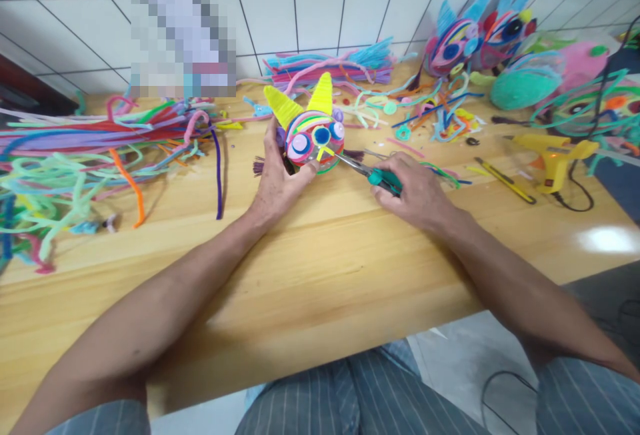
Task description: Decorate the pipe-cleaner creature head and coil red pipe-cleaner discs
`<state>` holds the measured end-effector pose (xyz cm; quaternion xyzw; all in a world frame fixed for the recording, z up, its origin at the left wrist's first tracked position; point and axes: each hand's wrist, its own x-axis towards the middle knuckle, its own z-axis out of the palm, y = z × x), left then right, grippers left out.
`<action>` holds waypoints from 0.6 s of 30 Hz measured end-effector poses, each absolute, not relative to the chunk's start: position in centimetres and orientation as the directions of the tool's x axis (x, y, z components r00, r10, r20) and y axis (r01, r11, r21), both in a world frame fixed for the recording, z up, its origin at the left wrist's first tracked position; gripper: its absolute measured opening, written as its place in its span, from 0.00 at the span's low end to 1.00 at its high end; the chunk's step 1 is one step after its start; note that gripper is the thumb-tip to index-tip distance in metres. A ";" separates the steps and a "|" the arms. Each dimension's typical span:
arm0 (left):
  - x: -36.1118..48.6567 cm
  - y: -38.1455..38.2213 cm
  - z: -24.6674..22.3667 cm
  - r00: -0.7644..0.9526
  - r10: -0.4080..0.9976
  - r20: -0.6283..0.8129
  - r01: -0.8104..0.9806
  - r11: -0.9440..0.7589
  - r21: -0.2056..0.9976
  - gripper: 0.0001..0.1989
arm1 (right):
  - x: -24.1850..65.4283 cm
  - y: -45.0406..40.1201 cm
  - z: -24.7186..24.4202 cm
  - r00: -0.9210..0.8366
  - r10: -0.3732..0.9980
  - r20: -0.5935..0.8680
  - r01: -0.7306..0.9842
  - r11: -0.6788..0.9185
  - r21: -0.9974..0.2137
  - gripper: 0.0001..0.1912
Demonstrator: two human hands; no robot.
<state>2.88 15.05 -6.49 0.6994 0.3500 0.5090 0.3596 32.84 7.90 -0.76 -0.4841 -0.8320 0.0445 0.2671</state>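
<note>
My left hand (pixel 283 178) is wrapped round the left and lower side of a colourful craft figure (pixel 315 135) with yellow pointed ears and round button-like eyes. Closed round the green handles of the pliers (pixel 384 180) is my right hand (pixel 413 188). The metal jaws reach left to a small bent yellow piece (pixel 326 152) low on the figure's face. Whether the jaws grip that piece is too small to tell. Dark bristly tufts stick out at both sides of the figure.
Pipe cleaners (pixel 100 128) are heaped at the left, with another bundle (pixel 330 65) by the tiled wall. A yellow glue gun (pixel 555 155) and a yellow cutter (pixel 506 180) lie at the right. Behind them stand finished-looking figures (pixel 453 45) and a green ball shape (pixel 525 85).
</note>
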 end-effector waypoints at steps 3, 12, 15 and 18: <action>3.0 15.0 -6.5 0.221 0.858 0.463 0.125 -0.496 0.859 0.50 | 32.8 8.0 -0.9 -0.385 0.833 0.397 0.783 0.523 -0.337 0.12; 3.3 14.6 -5.8 0.222 0.864 0.452 0.114 -0.483 0.868 0.54 | 32.6 7.7 -0.5 -0.402 0.829 0.389 0.785 0.531 -0.318 0.12; 3.4 14.6 -5.9 0.224 0.864 0.452 0.110 -0.483 0.869 0.54 | 32.5 7.7 -0.5 -0.397 0.827 0.397 0.786 0.530 -0.319 0.12; 3.3 14.6 -5.9 0.227 0.865 0.447 0.118 -0.480 0.869 0.54 | 32.6 7.8 -0.4 -0.399 0.830 0.389 0.780 0.530 -0.333 0.12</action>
